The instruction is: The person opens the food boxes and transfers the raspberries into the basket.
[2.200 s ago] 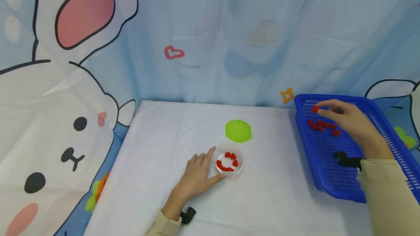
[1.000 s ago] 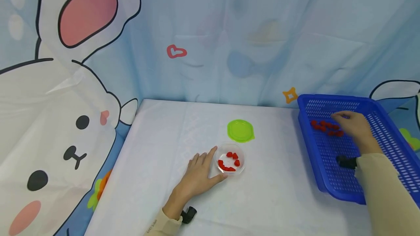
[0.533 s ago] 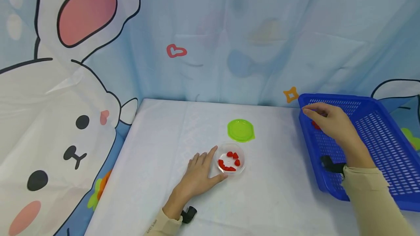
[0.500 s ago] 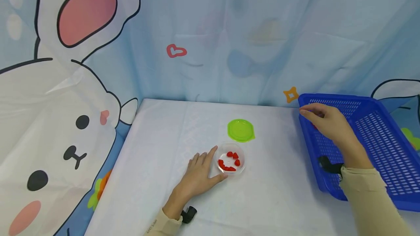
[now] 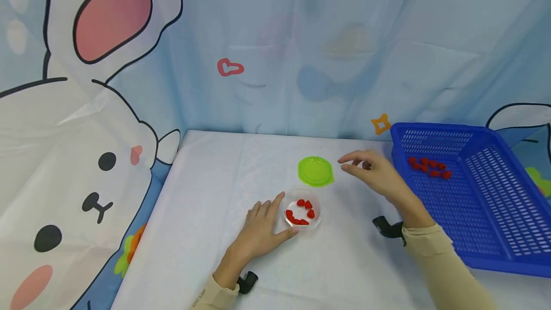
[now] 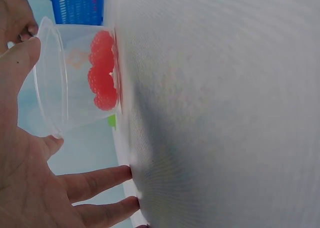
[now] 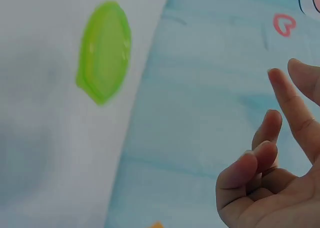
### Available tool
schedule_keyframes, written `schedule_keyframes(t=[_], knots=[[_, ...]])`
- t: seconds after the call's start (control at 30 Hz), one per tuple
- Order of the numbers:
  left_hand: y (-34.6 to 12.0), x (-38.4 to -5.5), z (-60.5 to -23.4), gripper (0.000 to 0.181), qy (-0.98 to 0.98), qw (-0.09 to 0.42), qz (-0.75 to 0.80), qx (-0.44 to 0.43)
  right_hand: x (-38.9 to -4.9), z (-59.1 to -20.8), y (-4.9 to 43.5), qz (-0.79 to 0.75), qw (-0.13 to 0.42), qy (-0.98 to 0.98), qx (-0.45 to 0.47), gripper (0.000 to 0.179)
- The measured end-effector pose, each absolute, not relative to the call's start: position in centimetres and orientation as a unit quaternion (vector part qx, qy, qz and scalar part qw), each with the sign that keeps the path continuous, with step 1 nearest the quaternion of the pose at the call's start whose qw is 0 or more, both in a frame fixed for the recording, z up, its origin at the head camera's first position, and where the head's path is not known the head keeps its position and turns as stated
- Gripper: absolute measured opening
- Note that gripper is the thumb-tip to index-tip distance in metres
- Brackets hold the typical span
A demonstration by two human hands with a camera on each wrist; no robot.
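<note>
A clear plastic cup (image 5: 301, 228) stands upright on the white table with several red raspberries (image 6: 102, 70) lying at its bottom. My left hand (image 5: 256, 236) rests beside it, fingers spread; thumb and index finger touch opposite sides of the rim, and other fingertips reach the cloth. Over the table, between the green lid (image 5: 315, 171) and the blue basket, hovers my right hand (image 5: 379, 176). In the right wrist view its thumb and index finger are apart with nothing visible between them, while the other fingers (image 7: 237, 175) bend loosely.
The blue basket (image 5: 484, 204) is at the right edge of the table, with several more raspberries (image 5: 432, 164) near its far left corner. A light blue printed curtain (image 5: 267, 99) hangs behind the table.
My right hand has moved left out of the basket to hover over the table. The raspberry it pinched 2.2 s ago is no longer seen in it. The left hand stays at the cup.
</note>
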State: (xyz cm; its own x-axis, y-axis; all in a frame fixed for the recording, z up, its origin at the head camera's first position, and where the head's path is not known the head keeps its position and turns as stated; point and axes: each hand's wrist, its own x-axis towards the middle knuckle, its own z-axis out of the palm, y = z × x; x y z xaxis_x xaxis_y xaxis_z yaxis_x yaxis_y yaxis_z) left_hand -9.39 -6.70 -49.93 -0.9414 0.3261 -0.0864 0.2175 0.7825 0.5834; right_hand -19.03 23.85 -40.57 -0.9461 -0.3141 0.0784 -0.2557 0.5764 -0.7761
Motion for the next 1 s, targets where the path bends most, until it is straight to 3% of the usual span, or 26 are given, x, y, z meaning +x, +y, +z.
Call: schedule_keyframes(t=[0.57, 1.0], knots=[[-6.8, -9.3, -49.7, 0.095, 0.94, 0.091, 0.293, 0.148, -18.1, -48.5, 17.4, -0.48, 0.121, 0.847, -0.196, 0.016], [-6.9, -9.4, -49.8, 0.094, 0.941, 0.086, 0.287, 0.158, -17.2, -49.7, 14.0, -0.382, 0.108, 0.894, -0.206, 0.011]])
